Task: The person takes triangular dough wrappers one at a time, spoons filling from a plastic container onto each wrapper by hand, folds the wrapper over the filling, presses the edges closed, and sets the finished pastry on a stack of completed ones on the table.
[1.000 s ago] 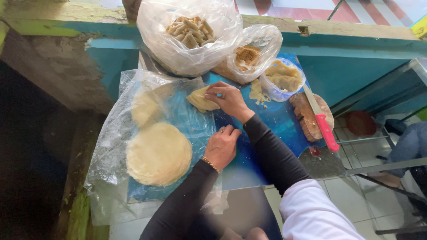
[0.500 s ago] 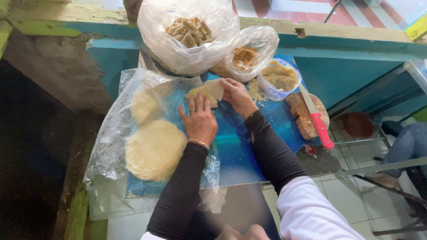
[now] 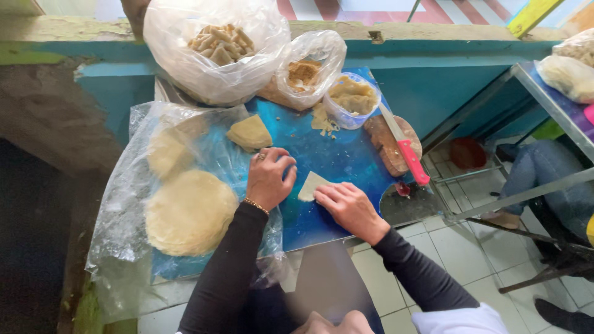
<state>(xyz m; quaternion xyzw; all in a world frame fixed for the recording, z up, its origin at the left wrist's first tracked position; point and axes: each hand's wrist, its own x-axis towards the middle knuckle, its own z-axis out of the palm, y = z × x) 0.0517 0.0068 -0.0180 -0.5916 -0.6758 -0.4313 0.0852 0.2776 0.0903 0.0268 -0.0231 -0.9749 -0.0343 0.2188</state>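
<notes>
Head view, the only view. The left hand (image 3: 267, 179) rests palm down on the blue work surface (image 3: 346, 154), fingers loosely curled and close together, holding nothing. The right hand (image 3: 349, 207) lies just beside it, fingertips pressed flat on the near edge of a small pale wrapper piece (image 3: 309, 185), which lies on the blue surface between the two hands. Whether any finger pinches the wrapper cannot be told; it looks pinned, not lifted.

Left of the hands, a stack of round wrappers (image 3: 189, 210) sits on a clear plastic sheet (image 3: 124, 204). A folded filled wrapper (image 3: 249, 132) lies farther back. Behind it stand a large bag of rolled pieces (image 3: 216, 46), a smaller bag of brown filling (image 3: 306, 71) and a clear tub (image 3: 351, 99). A red-handled knife (image 3: 405, 151) rests on a round wooden board (image 3: 390, 142) at the right edge.

Risks, as a judgement: the wrapper is thin and may tear or crease if the right fingertips drag it across the surface. The knife lies near the right forearm; a sweep outward could knock it off the board. The loose plastic sheet may shift under the left wrist and disturb the stack.
</notes>
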